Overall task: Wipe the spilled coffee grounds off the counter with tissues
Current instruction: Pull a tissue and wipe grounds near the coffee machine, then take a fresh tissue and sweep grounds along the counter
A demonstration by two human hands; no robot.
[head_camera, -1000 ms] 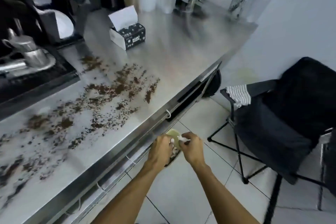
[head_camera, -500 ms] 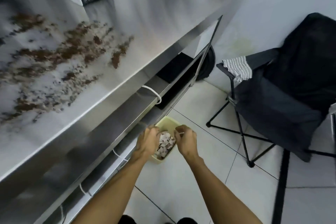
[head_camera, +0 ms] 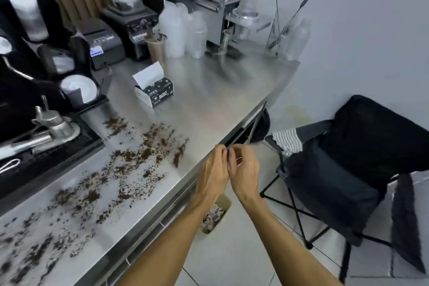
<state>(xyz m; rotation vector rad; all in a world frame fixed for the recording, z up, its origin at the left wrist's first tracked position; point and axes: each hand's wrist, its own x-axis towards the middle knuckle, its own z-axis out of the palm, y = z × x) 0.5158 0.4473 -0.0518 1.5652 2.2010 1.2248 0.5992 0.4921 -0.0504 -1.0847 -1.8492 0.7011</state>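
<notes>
Brown coffee grounds [head_camera: 139, 154] lie scattered over the left and middle of the steel counter [head_camera: 216, 97]. A black and white tissue box [head_camera: 155, 90] stands behind the spill, with one white sheet sticking up. My left hand [head_camera: 212, 170] and my right hand [head_camera: 245, 167] hang side by side just off the counter's front edge, to the right of the spill. Their loosely curled fingertips touch each other, and I see nothing held in either. Under my forearms a pale green bin [head_camera: 221, 210] on the floor holds crumpled tissues.
An espresso machine with a drip tray [head_camera: 50, 137] borders the spill on the left. A blender, plastic cups [head_camera: 176, 30] and a sealing machine line the back. A black folding chair [head_camera: 348, 158] stands on the tiled floor to the right. A drawer below the counter's edge is ajar.
Both hands have risen from over the bin to the counter's edge. The white scrap my right hand pinched is gone. The view has tilted back up onto the counter.
</notes>
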